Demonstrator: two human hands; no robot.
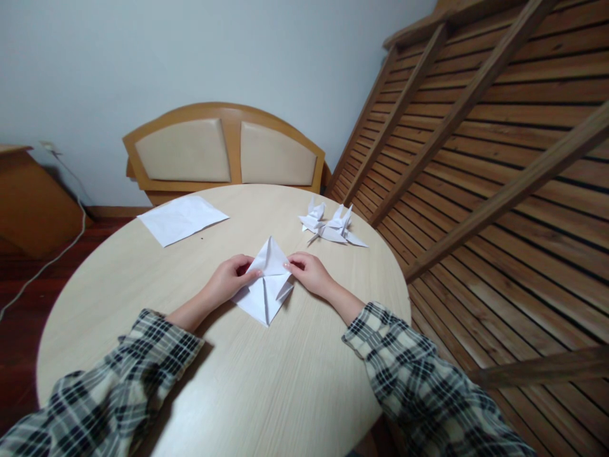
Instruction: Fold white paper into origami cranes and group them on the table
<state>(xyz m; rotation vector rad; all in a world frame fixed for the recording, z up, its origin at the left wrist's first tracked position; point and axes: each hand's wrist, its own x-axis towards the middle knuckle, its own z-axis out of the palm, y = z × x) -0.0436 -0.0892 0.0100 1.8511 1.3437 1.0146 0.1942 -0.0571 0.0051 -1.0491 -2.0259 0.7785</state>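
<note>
A partly folded white sheet of paper [272,257], diamond-shaped with a split down its lower half, is held between both hands over the middle of the round table [228,393]. My left hand [233,276] pinches its left edge, thumb on top and fingers underneath. At the right corner, my right hand [309,271] is closed on the paper, thumb tip on the upper face. A small flap on the paper's lower right stands up. Fingers beneath the paper are partly hidden.
White folded paper cranes [333,227] sit together at the table's far right. A flat white paper sheet [183,219] lies at the far left. Beyond are a wooden headboard [235,152], a leaning slatted wooden frame [476,171] and a white cable [57,254].
</note>
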